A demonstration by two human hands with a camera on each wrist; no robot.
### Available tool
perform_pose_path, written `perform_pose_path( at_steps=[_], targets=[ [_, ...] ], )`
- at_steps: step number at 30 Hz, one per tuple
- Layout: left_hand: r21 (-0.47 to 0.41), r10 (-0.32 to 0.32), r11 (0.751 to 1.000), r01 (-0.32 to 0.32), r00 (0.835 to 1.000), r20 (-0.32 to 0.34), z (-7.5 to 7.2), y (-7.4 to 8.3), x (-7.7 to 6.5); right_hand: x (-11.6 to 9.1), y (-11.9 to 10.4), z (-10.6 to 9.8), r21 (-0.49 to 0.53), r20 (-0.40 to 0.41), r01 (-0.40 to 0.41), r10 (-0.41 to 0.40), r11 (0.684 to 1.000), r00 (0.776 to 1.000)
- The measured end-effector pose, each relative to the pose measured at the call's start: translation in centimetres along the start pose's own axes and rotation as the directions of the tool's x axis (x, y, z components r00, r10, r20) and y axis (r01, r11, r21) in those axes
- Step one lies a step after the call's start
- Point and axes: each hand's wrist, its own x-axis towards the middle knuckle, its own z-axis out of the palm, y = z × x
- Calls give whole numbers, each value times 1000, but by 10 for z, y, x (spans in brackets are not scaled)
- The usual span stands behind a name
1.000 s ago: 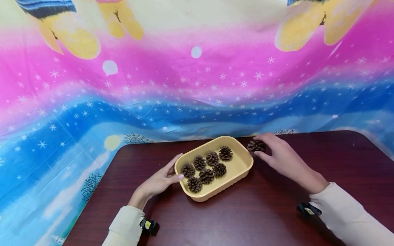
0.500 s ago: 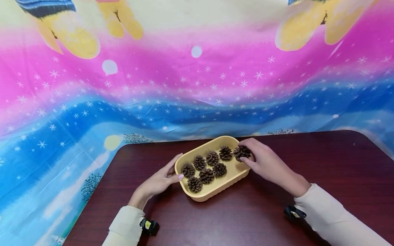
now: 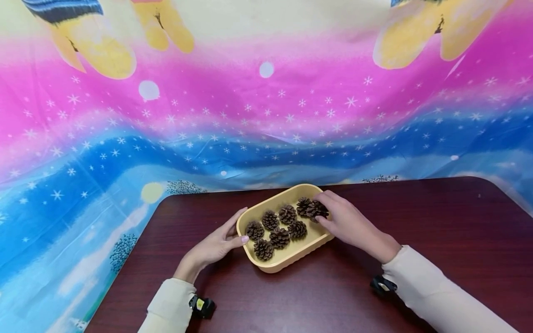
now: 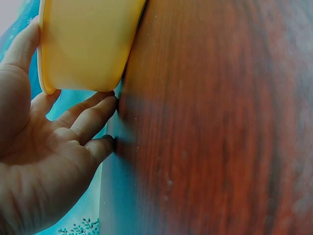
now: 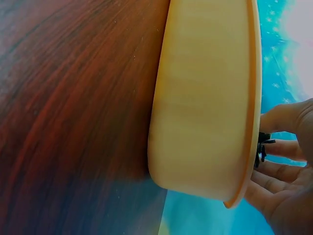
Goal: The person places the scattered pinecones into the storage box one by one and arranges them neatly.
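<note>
A yellow rectangular bin (image 3: 272, 268) sits at a slant on the dark wooden table, with several brown pine cones (image 3: 279, 237) spread over its floor. My left hand (image 3: 212, 245) holds the bin's left end, thumb on the rim and fingers against the outer wall; in the left wrist view the lower fingertips (image 4: 108, 143) reach the tabletop. Inside the bin's right end, my right hand (image 3: 347, 222) pinches another pine cone (image 3: 318, 211) between thumb and fingers, right beside the far-right cone (image 3: 303, 206). The right wrist view shows only dark scale tips (image 5: 262, 149) of it above the rim.
The reddish-brown table (image 3: 437, 222) stretches out on both sides of the bin. Behind it hangs a cloth (image 3: 266, 120) printed with snowflakes in pink and blue. A small black camera is strapped at each wrist, below cream sleeves (image 3: 433, 286).
My right hand has carried its pine cone leftward from outside the bin, over the right rim and down to the far-right cone. The left hand and the bin have stayed put.
</note>
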Motion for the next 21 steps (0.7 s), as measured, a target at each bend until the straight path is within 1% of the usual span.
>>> perform_pose_path(
  at_steps=[8,14,21],
  targets=[
    [-14,-22,1000,22,1000,-8,1,-1,1,6,0,7,-33,83,-56,58,998,995],
    [-18,-29,999,29,1000,-11,1,0,1,9,-2,9,-58,142,-100,107,993,984],
    [-16,-31,999,31,999,-13,1,0,2,11,-3,11,-67,200,-119,130,991,971]
  ],
)
